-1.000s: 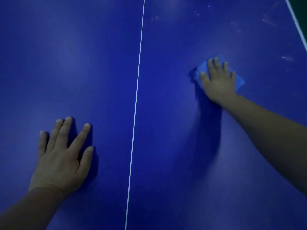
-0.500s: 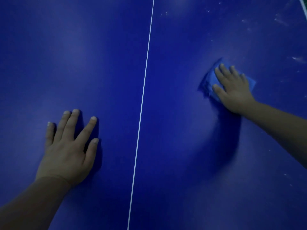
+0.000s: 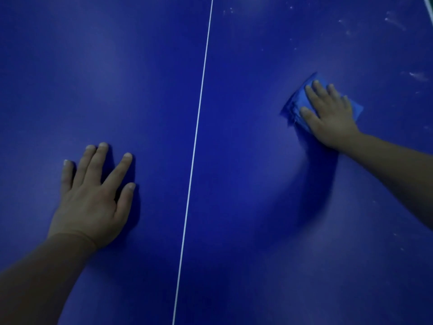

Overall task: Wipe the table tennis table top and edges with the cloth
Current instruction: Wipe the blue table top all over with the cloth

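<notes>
The dark blue table tennis table top [image 3: 246, 207] fills the view. A thin white centre line [image 3: 196, 127] runs from top to bottom. On the right half lies a folded blue cloth [image 3: 301, 102]. My right hand [image 3: 328, 113] presses flat on it with straight fingers and covers most of it. My left hand [image 3: 93, 195] rests flat on the left half, fingers spread, holding nothing.
White dust specks and smears [image 3: 417, 76] mark the table at the upper right. The white edge line [image 3: 429, 5] of the table shows in the top right corner.
My right hand has slid the cloth downward and a little to the right across the table. My left hand stays planted on the left half.
</notes>
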`<control>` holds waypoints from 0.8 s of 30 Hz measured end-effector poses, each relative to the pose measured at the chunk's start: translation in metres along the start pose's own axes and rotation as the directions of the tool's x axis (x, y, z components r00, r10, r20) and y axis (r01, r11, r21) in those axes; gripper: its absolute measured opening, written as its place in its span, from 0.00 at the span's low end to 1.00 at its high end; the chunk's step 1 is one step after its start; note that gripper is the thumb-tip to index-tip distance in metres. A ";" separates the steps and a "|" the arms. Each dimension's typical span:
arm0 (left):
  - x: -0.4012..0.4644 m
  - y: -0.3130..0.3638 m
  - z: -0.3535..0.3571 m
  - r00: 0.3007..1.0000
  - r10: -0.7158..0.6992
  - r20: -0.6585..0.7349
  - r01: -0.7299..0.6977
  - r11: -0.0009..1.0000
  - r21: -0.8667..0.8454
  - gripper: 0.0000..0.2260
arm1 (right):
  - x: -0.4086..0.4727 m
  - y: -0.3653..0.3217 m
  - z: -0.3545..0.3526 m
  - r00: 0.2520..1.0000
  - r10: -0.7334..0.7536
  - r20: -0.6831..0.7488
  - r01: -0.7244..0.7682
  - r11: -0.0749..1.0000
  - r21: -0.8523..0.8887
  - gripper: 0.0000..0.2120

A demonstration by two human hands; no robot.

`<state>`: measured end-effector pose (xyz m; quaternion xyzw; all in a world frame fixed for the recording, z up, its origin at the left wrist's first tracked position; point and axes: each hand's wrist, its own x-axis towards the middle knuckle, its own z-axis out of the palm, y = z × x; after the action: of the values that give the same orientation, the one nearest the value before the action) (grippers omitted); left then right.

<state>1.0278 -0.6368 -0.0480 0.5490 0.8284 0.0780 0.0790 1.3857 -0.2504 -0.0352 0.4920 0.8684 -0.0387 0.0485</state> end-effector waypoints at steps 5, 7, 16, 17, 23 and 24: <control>0.000 0.000 -0.001 1.000 0.005 0.008 -0.005 1.000 0.015 0.29 | -0.135 -0.012 0.020 0.989 -0.147 -0.011 0.147 0.989 0.033 0.34; -0.001 0.000 -0.001 1.000 -0.007 0.004 0.007 1.000 0.021 0.29 | -0.181 -0.013 0.030 0.965 -0.263 -0.016 0.263 0.965 0.015 0.32; -0.003 0.007 -0.004 0.999 -0.026 -0.019 0.029 0.979 0.202 0.31 | -0.149 -0.002 0.019 0.997 -0.079 0.000 0.079 0.997 0.019 0.37; -0.009 0.011 -0.005 0.998 -0.052 -0.034 0.057 0.983 0.177 0.31 | -0.161 -0.008 0.021 0.997 -0.078 -0.013 0.078 0.997 0.012 0.37; -0.116 0.076 0.013 0.995 0.005 -0.100 -0.015 0.995 -0.097 0.29 | -0.324 -0.050 0.047 0.932 -0.360 -0.050 0.361 0.932 0.016 0.30; -0.138 0.086 0.018 0.994 0.051 -0.095 -0.061 0.993 -0.103 0.29 | -0.342 -0.049 0.049 0.899 -0.436 -0.036 0.436 0.900 0.004 0.30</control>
<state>1.1622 -0.7304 -0.0402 0.5629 0.8102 0.1493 0.0672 1.5208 -0.5719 -0.0412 0.2860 0.9569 -0.0451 0.0208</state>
